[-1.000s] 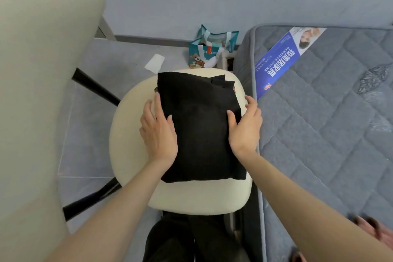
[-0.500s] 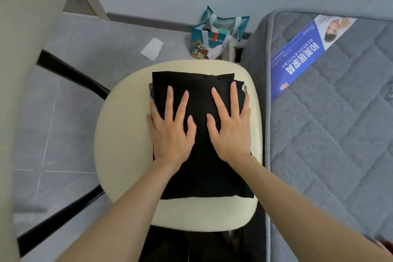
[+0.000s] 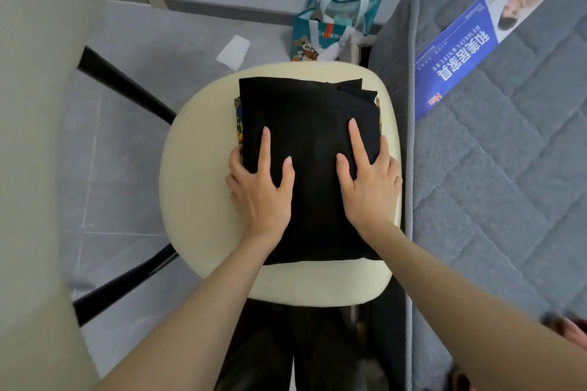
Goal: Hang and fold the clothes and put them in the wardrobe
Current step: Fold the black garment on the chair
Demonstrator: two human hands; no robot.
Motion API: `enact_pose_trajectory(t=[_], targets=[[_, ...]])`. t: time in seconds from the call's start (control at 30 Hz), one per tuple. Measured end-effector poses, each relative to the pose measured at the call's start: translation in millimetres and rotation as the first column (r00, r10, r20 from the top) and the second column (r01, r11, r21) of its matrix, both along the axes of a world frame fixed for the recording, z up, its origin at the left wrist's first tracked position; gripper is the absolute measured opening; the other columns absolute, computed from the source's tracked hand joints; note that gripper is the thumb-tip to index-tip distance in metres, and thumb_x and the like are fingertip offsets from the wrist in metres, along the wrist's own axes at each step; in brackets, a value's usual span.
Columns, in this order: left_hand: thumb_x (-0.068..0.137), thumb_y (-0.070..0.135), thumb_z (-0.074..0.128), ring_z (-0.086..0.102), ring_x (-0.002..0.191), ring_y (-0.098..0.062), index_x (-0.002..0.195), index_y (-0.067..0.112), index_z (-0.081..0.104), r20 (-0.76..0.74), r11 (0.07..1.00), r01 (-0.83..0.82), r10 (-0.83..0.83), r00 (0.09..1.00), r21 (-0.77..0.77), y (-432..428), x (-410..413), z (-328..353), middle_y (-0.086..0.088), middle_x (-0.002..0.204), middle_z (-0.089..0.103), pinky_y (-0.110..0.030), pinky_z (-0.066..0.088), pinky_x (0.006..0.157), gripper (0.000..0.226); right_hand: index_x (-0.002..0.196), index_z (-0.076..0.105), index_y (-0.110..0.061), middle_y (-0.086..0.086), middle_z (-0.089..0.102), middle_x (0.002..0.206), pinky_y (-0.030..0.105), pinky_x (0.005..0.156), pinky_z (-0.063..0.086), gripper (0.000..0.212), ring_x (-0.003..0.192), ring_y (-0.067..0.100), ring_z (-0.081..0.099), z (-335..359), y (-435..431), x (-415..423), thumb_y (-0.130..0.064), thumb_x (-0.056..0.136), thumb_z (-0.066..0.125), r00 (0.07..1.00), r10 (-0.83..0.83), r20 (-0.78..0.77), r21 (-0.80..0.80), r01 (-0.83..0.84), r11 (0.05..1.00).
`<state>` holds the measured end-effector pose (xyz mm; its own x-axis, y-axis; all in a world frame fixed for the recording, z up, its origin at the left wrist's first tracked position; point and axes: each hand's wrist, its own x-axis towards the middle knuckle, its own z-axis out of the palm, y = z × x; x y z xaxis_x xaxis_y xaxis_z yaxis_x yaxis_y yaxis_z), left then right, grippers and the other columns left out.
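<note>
A folded black garment [image 3: 308,117] lies on the cream chair seat [image 3: 197,168]. A colourful patterned piece [image 3: 238,124] peeks out beneath its left edge. My left hand [image 3: 260,187] holds the stack's left side, with index finger and thumb flat on top and the other fingers wrapped down over the edge. My right hand [image 3: 368,187] grips the right side the same way, its outer fingers curled round the edge.
A grey quilted mattress [image 3: 492,184] with a blue leaflet [image 3: 457,51] sits directly right of the chair. A teal bag [image 3: 327,32] and a white paper [image 3: 233,52] lie on the tiled floor beyond. The cream chair back [image 3: 38,136] fills the left.
Both hands slid from lying flat on top of the black garment out to its left and right edges, and the outer fingers now wrap round the sides.
</note>
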<state>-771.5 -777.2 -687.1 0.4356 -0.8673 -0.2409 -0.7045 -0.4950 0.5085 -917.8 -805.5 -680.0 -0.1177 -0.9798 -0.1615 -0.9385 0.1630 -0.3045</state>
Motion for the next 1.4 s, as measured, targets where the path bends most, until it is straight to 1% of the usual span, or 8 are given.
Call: enact_pose_trajectory(t=[0.13, 0.3, 0.43, 0.57, 0.8, 1.0, 1.23, 1.4], targets=[[0.093, 0.047, 0.045, 0.044, 0.112, -0.029, 0.15, 0.032, 0.026, 0.026, 0.987, 0.014, -0.01, 1.0, -0.16, -3, 3, -17, -0.022, 0.13, 0.039, -0.039, 0.046, 0.095, 0.062, 0.146, 0.011, -0.053, 0.01, 0.032, 0.149, 0.048, 0.098, 0.037, 0.052, 0.117, 0.034, 0.041, -14, -2, 1, -0.054, 0.096, 0.025, 1.0, -0.006, -0.025, -0.118, 0.003, 0.993], [0.09, 0.049, 0.043, 0.048, 0.103, -0.027, 0.148, 0.034, 0.027, 0.008, 0.97, -0.002, 0.004, 1.0, -0.242, -6, 5, -32, -0.02, 0.121, 0.042, -0.036, 0.049, 0.086, 0.062, 0.146, 0.019, -0.052, 0.013, 0.039, 0.14, 0.044, 0.09, 0.042, 0.051, 0.106, 0.032, 0.042, -24, -3, -1, -0.052, 0.096, 0.028, 1.0, -0.022, 0.011, -0.223, 0.024, 0.975], [0.091, 0.053, 0.044, 0.05, 0.087, -0.019, 0.149, 0.042, 0.017, -0.048, 0.978, -0.042, 0.033, 0.998, -0.203, -4, 8, -26, -0.011, 0.11, 0.043, -0.029, 0.051, 0.075, 0.065, 0.145, 0.011, -0.056, 0.018, 0.034, 0.139, 0.039, 0.094, 0.041, 0.051, 0.11, 0.029, 0.046, -15, -2, -1, -0.055, 0.095, 0.025, 0.994, -0.006, 0.112, -0.133, 0.021, 0.991], [0.092, 0.058, 0.039, 0.053, 0.075, -0.019, 0.147, 0.05, 0.006, -0.159, 0.991, -0.098, 0.082, 0.984, -0.095, 7, 4, -14, -0.005, 0.104, 0.039, -0.025, 0.047, 0.068, 0.064, 0.142, 0.004, -0.061, 0.013, 0.039, 0.117, 0.025, 0.081, 0.037, 0.052, 0.08, 0.014, 0.048, -1, 1, -9, -0.059, 0.096, 0.029, 0.975, 0.053, 0.218, -0.048, -0.044, 0.998], [0.093, 0.058, 0.04, 0.048, 0.074, -0.01, 0.147, 0.05, 0.009, -0.209, 0.994, -0.106, 0.098, 0.973, -0.028, 122, -15, 25, 0.001, 0.107, 0.038, -0.023, 0.038, 0.071, 0.063, 0.135, 0.008, -0.071, 0.001, 0.034, 0.11, 0.027, 0.08, 0.037, 0.052, 0.07, 0.004, 0.048, 36, 104, -43, -0.065, 0.091, 0.035, 0.949, 0.11, 0.296, 0.066, -0.135, 0.989], [0.093, 0.055, 0.042, 0.039, 0.071, 0.0, 0.148, 0.047, 0.011, -0.235, 0.98, -0.162, 0.13, 0.963, -0.12, 201, -31, 87, 0.003, 0.109, 0.035, -0.016, 0.033, 0.07, 0.064, 0.13, 0.014, -0.075, -0.002, 0.036, 0.115, 0.027, 0.085, 0.04, 0.051, 0.081, 0.003, 0.053, 97, 169, -59, -0.067, 0.089, 0.041, 0.902, 0.142, 0.407, 0.034, -0.17, 0.985], [0.091, 0.058, 0.043, 0.04, 0.104, -0.005, 0.146, 0.053, 0.006, -0.262, 0.964, -0.183, 0.129, 0.956, -0.193, 274, -37, 215, -0.002, 0.136, 0.035, -0.022, 0.033, 0.083, 0.066, 0.13, 0.019, -0.074, -0.003, 0.038, 0.113, 0.024, 0.083, 0.037, 0.051, 0.083, -0.003, 0.053, 224, 229, -67, -0.066, 0.087, 0.045, 0.867, 0.246, 0.433, -0.104, -0.223, 0.969], [0.089, 0.063, 0.041, 0.048, 0.093, -0.009, 0.141, 0.059, 0.004, -0.29, 0.939, -0.252, 0.18, 0.94, -0.235, 346, -29, 288, 0.006, 0.116, 0.038, -0.023, 0.036, 0.079, 0.064, 0.129, 0.021, -0.074, -0.005, 0.038, 0.111, 0.023, 0.08, 0.037, 0.05, 0.084, -0.008, 0.053, 302, 284, -54, -0.065, 0.087, 0.047, 0.833, 0.337, 0.44, -0.129, -0.313, 0.941]])
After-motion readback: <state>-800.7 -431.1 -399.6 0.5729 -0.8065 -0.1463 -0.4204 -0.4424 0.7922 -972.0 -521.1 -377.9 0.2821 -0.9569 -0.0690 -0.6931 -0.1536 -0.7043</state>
